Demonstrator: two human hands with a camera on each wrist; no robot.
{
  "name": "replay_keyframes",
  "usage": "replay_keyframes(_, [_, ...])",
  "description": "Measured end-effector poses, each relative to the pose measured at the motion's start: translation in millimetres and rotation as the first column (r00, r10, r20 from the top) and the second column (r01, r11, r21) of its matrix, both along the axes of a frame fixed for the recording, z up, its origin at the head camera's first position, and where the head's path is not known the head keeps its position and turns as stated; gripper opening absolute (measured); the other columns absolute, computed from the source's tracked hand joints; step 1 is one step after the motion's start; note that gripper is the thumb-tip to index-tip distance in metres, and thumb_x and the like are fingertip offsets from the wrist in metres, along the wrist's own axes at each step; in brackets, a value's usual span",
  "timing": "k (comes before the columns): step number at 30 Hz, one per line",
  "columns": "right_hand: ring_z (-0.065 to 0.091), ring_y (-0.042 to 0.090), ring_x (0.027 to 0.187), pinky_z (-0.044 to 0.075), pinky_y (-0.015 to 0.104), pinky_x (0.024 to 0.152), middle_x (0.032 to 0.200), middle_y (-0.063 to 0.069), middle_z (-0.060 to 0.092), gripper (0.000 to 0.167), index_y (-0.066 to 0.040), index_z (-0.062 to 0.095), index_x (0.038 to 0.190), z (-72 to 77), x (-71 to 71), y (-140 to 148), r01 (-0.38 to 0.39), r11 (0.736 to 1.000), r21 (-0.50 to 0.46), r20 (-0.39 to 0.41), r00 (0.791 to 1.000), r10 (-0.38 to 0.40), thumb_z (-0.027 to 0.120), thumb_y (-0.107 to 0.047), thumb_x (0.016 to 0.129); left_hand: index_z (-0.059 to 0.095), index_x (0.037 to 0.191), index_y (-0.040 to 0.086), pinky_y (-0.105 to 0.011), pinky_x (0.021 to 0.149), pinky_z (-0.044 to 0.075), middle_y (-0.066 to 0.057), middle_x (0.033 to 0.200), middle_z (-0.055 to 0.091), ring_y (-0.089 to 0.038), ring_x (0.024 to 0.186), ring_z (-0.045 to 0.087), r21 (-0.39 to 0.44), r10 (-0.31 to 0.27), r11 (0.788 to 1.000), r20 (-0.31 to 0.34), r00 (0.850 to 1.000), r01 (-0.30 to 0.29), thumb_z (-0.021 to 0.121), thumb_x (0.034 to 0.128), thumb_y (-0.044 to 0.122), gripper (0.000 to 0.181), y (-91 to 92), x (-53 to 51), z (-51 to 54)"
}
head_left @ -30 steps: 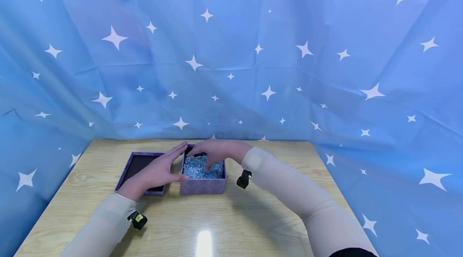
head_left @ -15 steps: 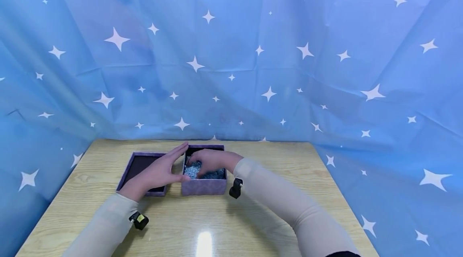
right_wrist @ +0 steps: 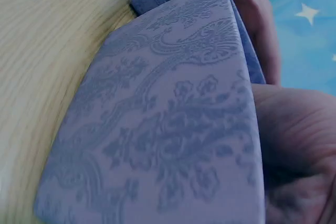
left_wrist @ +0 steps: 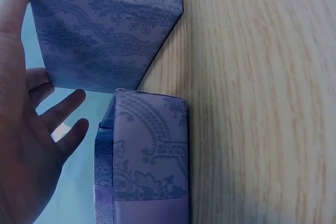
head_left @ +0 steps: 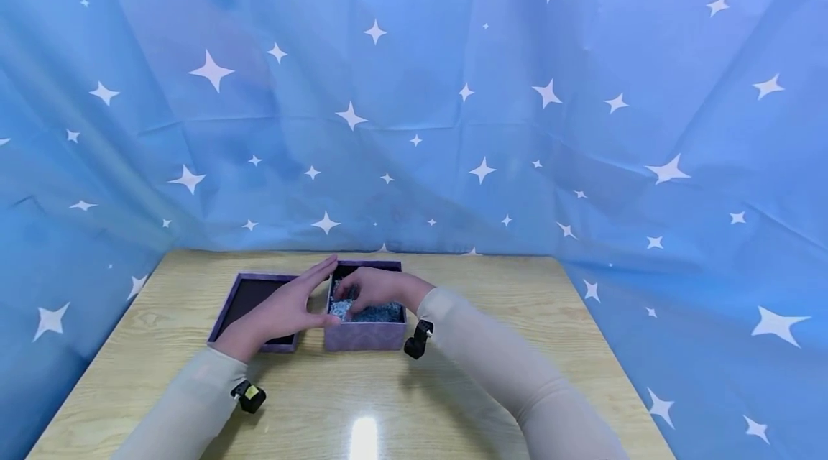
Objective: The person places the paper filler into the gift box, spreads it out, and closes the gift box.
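Wooden table [head_left: 310, 381]: box [head_left: 364, 336] (right fingers [head_left: 349, 281] inside).

Blue, white-starred backdrop [head_left: 427, 97] behind a pale wooden table [head_left: 323, 388].

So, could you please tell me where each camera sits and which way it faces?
Head: worn on the head, facing forward and down over the open purple box, shallow lid, wooden table and starry curtain; left hand and right hand show.
Left wrist: worn there, facing the patterned sides of box and lid; the left hand shows.
Right wrist: worn there, facing the box's near wall; part of each hand shows.
Shared: both wrist views include the box, lid, table and left hand.
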State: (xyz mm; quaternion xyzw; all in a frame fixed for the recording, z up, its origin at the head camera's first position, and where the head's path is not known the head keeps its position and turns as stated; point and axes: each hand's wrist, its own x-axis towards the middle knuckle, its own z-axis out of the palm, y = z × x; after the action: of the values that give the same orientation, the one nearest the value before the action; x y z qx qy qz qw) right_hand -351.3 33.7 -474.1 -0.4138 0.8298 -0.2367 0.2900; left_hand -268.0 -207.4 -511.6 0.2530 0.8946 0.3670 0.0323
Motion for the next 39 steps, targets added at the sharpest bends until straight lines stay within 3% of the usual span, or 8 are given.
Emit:
replay_keyframes(7, [0.068, 0.009, 0.122, 0.056, 0.022, 0.097, 0.139, -0.001, 0.074, 0.045, -0.011, 0.075, 0.142, -4.0, -2.0, -2.1, 0.008, 0.999, 0.039, -0.054, 0.999, -0.006, 0.087, -0.013, 0.099, 0.020, 0.179, 0.018, -0.068, 0.120, 0.040, 0.004, 0.186, 0.009, -0.039, 0.163, 0.033, 0.006, -0.001, 1.000, -0.006, 1.000, 0.001, 0.085, 0.0949, 0.058, 0.113, 0.7, -0.8, 0.3])
replay_keyframes(14, [0.070, 0.010, 0.101, 0.059, 0.028, 0.085, 0.122, -0.006, 0.075, 0.031, -0.016, 0.080, 0.129, 18.0, -5.7, 11.9, 0.039, 0.998, -0.043, 0.059, 0.998, -0.036, 0.088, -0.014, 0.098, 0.017, 0.180, 0.024, -0.070, 0.120, 0.039, -0.003, 0.186, 0.010, -0.039, 0.163, 0.032, 0.010, 0.000, 1.000, 0.017, 1.000, 0.000, 0.084, 0.0953, 0.059, 0.113, 1.6, 1.7, -3.6])
replay_keyframes(19, [0.074, 0.011, 0.103, 0.060, 0.027, 0.090, 0.115, -0.005, 0.079, 0.023, -0.012, 0.082, 0.124, 7.8, -2.3, 3.4, -0.032, 0.998, -0.060, 0.193, 0.980, 0.043, 0.082, -0.007, 0.101, 0.019, 0.179, 0.019, -0.068, 0.121, 0.040, 0.000, 0.186, 0.011, -0.038, 0.161, 0.037, 0.004, 0.011, 1.000, 0.008, 1.000, -0.011, 0.085, 0.0947, 0.059, 0.114, 0.2, 3.6, -2.2])
replay_keyframes(26, [0.067, 0.002, 0.097, 0.055, 0.020, 0.089, 0.112, -0.011, 0.075, 0.028, -0.010, 0.081, 0.130, -3.3, -5.4, -4.7, -0.128, 0.989, 0.076, 0.029, 0.992, 0.127, 0.079, -0.006, 0.103, 0.020, 0.179, 0.017, -0.068, 0.120, 0.040, 0.003, 0.186, 0.009, -0.038, 0.162, 0.035, 0.010, 0.000, 1.000, -0.007, 1.000, 0.000, 0.084, 0.0943, 0.061, 0.115, 2.7, -0.4, -1.6])
replay_keyframes(30, [0.069, 0.004, 0.103, 0.056, 0.022, 0.092, 0.119, -0.011, 0.075, 0.031, -0.013, 0.080, 0.133, 5.8, -7.7, 1.4, -0.131, 0.990, 0.061, 0.083, 0.989, 0.126, 0.080, -0.008, 0.102, 0.020, 0.179, 0.017, -0.068, 0.121, 0.040, 0.003, 0.186, 0.009, -0.038, 0.162, 0.034, 0.010, 0.001, 1.000, -0.001, 1.000, -0.001, 0.085, 0.0936, 0.061, 0.116, 3.7, -0.2, 1.8])
replay_keyframes(34, [0.070, 0.013, 0.107, 0.059, 0.029, 0.090, 0.124, -0.004, 0.074, 0.033, -0.015, 0.080, 0.132, 21.9, -13.4, 11.8, -0.054, 0.998, 0.014, 0.141, 0.989, 0.051, 0.085, -0.010, 0.100, 0.019, 0.179, 0.019, -0.070, 0.121, 0.039, 0.002, 0.186, 0.009, -0.040, 0.163, 0.033, 0.009, 0.002, 1.000, 0.006, 1.000, -0.002, 0.086, 0.0951, 0.055, 0.114, 4.1, 0.5, 3.9])
replay_keyframes(39, [0.066, 0.017, 0.110, 0.058, 0.029, 0.089, 0.121, 0.002, 0.073, 0.036, -0.014, 0.079, 0.133, 27.3, -18.2, 14.9, -0.014, 0.999, 0.049, 0.110, 0.994, 0.008, 0.087, -0.010, 0.098, 0.018, 0.180, 0.020, -0.070, 0.120, 0.039, -0.003, 0.186, 0.011, -0.042, 0.162, 0.034, -0.013, 0.010, 1.000, -0.007, 1.000, -0.010, 0.086, 0.0960, 0.054, 0.113, 3.8, 1.8, 2.8])
